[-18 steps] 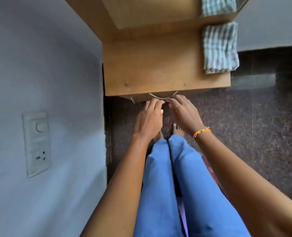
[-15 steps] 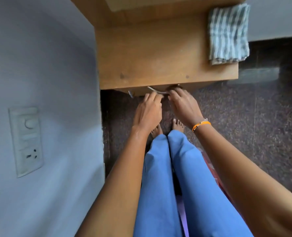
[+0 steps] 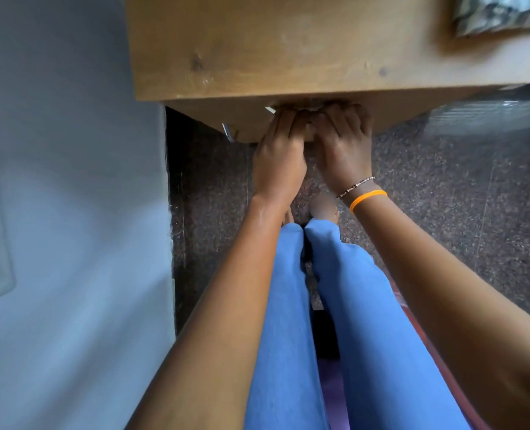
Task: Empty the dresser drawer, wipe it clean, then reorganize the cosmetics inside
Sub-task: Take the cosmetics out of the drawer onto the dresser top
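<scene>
I'm seeing both hands, left hand (image 3: 280, 156) and right hand (image 3: 342, 150), curling fingers under the dresser top (image 3: 288, 48) onto the drawer front (image 3: 251, 122) (grip hidden); striped cloth (image 3: 499, 13) is lying upper right.

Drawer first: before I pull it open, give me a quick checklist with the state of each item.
1. Both hands on the drawer front: ok. The left hand and right hand sit side by side under the dresser top.
2. Firm grip on the handle: cannot tell. The fingers hide it; only a metal end shows.
3. Drawer opened: not ok. No contents are visible.
4. Room to pull: cannot tell. The legs stand right before the drawer.
5. Cloth ready for wiping: ok. It lies on the top's right corner.
</scene>
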